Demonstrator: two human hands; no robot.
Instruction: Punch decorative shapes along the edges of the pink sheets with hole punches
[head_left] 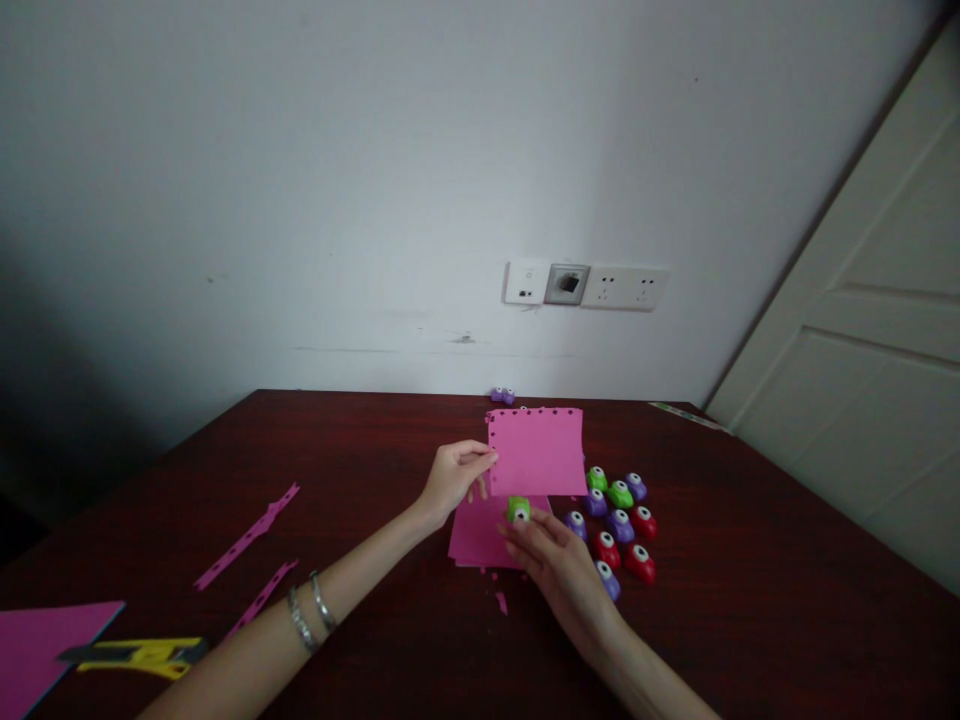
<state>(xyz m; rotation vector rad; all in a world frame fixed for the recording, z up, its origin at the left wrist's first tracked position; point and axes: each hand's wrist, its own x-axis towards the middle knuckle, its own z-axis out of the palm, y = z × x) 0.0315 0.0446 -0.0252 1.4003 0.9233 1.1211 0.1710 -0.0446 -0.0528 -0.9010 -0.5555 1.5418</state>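
My left hand [456, 472] pinches the left edge of a pink paper sheet [537, 455], holding it raised. Small shaped holes run along the sheet's top and left edges. Just below it, my right hand [555, 560] has its fingers around a green craft punch [518, 508] with a round white-and-black top. The punch looks close to the sheet's lower edge; whether they touch I cannot tell. Beneath both hands lies a stack of pink paper [480, 535]. Several punches sit right of my right hand, among them a red punch [640, 563] and a purple punch [620, 525].
At the left lie two punched pink strips [247, 535] and a yellow utility knife [139, 656] overlapping a pink sheet [45, 640]. Paper scraps [501, 602] dot the dark wooden table [360, 440]. Two purple punches [502, 396] stand by the wall, under the sockets [622, 287].
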